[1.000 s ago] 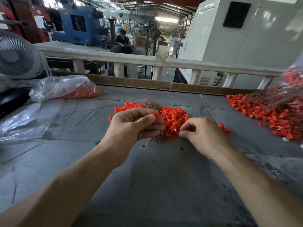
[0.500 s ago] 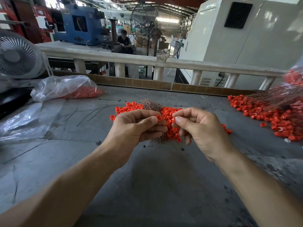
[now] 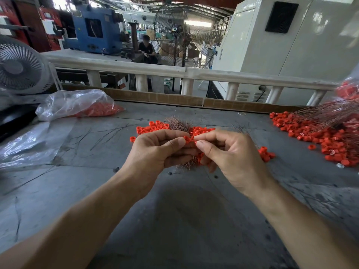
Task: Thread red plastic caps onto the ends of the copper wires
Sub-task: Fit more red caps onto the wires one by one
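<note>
Head view: two hands [image 3: 155, 152] [image 3: 231, 156], one pinched cap [image 3: 187, 139].

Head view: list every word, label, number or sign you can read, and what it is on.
None can be read.
White paper sheets on the red wall at far left: print too small and blurred.
Blue machine: no legible marking.
White cabinet: no lettering shows.

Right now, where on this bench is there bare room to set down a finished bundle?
Bare grey bench lies below both hands, and between the plastic bag and the middle cap pile. The right cap heap with wires is crowded.
</note>
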Tool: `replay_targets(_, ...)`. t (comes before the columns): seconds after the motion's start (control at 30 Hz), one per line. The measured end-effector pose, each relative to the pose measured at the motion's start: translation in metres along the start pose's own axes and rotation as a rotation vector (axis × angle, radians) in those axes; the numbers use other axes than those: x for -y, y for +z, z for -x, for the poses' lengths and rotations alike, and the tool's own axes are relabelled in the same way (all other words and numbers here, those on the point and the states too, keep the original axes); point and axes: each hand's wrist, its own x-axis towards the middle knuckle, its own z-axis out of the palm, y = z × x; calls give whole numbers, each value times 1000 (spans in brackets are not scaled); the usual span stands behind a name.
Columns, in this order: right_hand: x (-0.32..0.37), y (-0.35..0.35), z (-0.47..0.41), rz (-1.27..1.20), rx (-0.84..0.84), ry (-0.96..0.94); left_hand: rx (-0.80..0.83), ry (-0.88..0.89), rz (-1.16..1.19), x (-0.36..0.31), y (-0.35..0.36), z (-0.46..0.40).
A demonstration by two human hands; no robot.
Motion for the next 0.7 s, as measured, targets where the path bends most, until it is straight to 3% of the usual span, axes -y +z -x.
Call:
replay_targets(0.37, 2, 6, 2, -85, -48, 53, 10, -1, -5, 0, 2, 2)
replay_targets(0.7, 8, 6, 4, 163, -98, -172, 27, 12, -42, 1, 4, 4)
